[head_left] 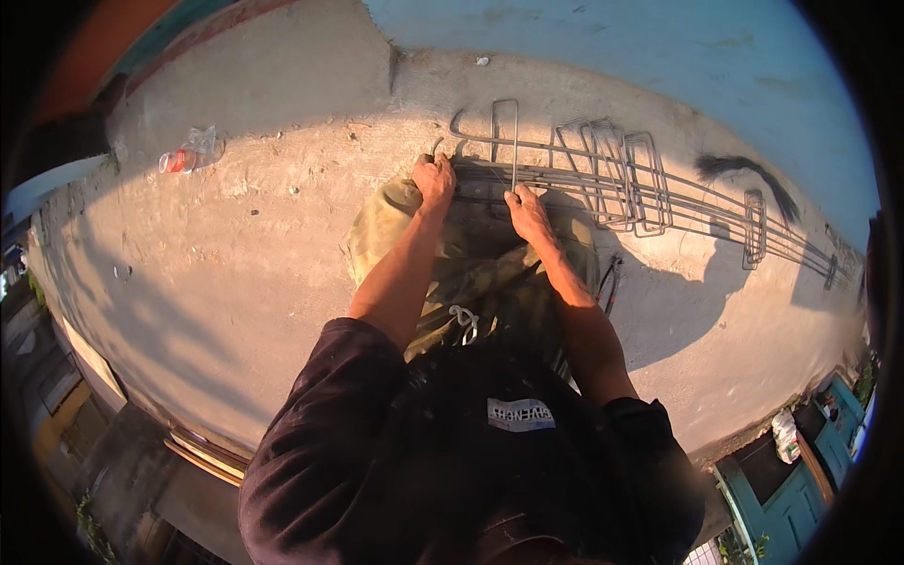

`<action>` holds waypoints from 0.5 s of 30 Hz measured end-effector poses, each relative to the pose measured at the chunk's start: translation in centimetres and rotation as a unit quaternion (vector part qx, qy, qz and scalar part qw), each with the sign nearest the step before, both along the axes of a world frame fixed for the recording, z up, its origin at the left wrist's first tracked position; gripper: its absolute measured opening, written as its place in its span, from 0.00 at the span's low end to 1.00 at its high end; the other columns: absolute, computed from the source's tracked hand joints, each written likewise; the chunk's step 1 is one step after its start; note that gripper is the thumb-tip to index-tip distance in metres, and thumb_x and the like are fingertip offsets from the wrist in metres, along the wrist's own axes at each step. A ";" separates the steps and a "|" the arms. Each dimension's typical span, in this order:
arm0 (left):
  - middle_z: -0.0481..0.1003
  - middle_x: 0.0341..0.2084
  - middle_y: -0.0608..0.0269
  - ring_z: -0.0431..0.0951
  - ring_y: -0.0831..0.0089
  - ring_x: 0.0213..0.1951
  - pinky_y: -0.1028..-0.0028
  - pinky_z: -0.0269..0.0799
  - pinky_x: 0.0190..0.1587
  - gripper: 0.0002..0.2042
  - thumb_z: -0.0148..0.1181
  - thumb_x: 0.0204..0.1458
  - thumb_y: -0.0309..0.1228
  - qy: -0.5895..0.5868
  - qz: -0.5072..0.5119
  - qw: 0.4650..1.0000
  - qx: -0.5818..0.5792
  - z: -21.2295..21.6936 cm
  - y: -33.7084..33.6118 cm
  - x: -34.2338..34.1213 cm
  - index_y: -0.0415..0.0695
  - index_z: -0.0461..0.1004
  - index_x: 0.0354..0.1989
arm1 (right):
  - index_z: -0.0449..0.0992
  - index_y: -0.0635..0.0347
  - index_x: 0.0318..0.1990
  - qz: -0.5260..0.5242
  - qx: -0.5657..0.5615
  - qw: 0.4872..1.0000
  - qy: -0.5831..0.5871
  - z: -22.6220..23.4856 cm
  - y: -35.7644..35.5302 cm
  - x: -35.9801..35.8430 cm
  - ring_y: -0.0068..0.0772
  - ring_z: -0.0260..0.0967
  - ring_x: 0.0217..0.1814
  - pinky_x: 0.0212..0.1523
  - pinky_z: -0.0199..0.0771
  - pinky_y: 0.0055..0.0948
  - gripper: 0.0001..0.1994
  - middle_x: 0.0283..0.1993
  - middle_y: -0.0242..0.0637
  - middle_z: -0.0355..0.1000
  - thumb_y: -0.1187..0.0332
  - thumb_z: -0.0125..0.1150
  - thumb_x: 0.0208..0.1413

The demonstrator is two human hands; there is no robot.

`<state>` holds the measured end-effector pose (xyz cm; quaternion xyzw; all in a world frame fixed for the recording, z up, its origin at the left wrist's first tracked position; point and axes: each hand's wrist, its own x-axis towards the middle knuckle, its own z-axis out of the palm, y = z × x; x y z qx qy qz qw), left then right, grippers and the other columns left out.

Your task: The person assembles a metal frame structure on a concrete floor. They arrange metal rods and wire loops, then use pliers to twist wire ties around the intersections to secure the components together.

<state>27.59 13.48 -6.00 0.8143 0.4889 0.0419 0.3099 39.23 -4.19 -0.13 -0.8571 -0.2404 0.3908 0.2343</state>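
Note:
Long steel rebars point(697, 191) lie in a bundle across the ground in front of me, running off to the right. My left hand point(435, 181) is closed around the hooked near end of a rebar, whose bent tip point(437, 145) sticks out above the fist. My right hand point(530, 217) is closed on the lower side of an upright rectangular stirrup point(516, 132) that stands around the bars. Farther right, several more stirrups point(648, 184) lean together on the bundle. A narrow stirrup point(754, 231) sits beyond them.
A bunch of thin black wire point(753, 166) lies past the bars. A crumpled plastic bottle point(188, 155) rests on the concrete ground point(282, 264) to the left. Along the far side runs a blue surface point(640, 47). A dark slender tool point(612, 282) lies beside my right leg.

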 end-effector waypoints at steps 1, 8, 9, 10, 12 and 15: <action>0.70 0.19 0.50 0.70 0.61 0.24 0.61 0.68 0.32 0.16 0.55 0.53 0.37 -0.077 0.078 0.992 -0.055 1.7 -0.1 0.8 0.34 0.68 0.23 | 0.69 0.65 0.41 -0.043 0.058 0.995 -0.067 -1.4 -0.7 -0.4 0.60 0.68 0.48 0.44 0.67 0.49 0.16 0.42 0.59 0.71 0.57 0.50 0.61; 0.77 0.31 0.42 0.76 0.44 0.41 0.56 0.70 0.45 0.19 0.57 0.51 0.45 0.003 0.027 0.996 -0.082 2.3 2.1 1.7 0.38 0.76 0.36 | 0.67 0.64 0.35 0.002 0.076 0.997 -0.022 -0.1 0.7 -0.2 0.64 0.67 0.39 0.37 0.66 0.49 0.14 0.32 0.58 0.69 0.60 0.51 0.60; 0.77 0.31 0.43 0.76 0.45 0.41 0.56 0.69 0.46 0.19 0.57 0.51 0.45 0.013 0.017 0.997 -0.078 2.6 2.6 2.0 0.38 0.76 0.35 | 0.67 0.63 0.35 -0.032 0.089 0.995 -0.020 -0.2 0.7 -0.7 0.64 0.66 0.39 0.37 0.66 0.48 0.13 0.33 0.58 0.70 0.60 0.51 0.60; 0.77 0.32 0.43 0.76 0.45 0.42 0.56 0.69 0.48 0.19 0.57 0.51 0.46 0.023 0.007 0.997 -0.074 3.8 3.2 2.7 0.39 0.77 0.35 | 0.67 0.63 0.35 -0.025 0.079 0.996 -0.014 0.0 0.7 -0.7 0.64 0.66 0.39 0.37 0.66 0.48 0.13 0.33 0.58 0.70 0.60 0.51 0.60; 0.77 0.31 0.42 0.77 0.46 0.40 0.56 0.70 0.44 0.16 0.58 0.49 0.42 0.078 -0.033 0.989 -0.122 5.5 4.4 3.4 0.39 0.77 0.30 | 0.68 0.63 0.35 -0.004 0.065 0.998 -0.001 0.5 0.9 -0.7 0.65 0.66 0.40 0.38 0.66 0.48 0.13 0.35 0.59 0.70 0.60 0.51 0.60; 0.77 0.29 0.43 0.77 0.46 0.37 0.56 0.72 0.40 0.12 0.59 0.47 0.37 -0.005 -0.032 0.997 -0.070 5.3 4.1 2.2 0.39 0.77 0.29 | 0.71 0.63 0.46 -0.004 0.066 0.998 0.005 0.4 1.0 -1.1 0.63 0.68 0.46 0.42 0.68 0.47 0.16 0.40 0.58 0.72 0.58 0.54 0.60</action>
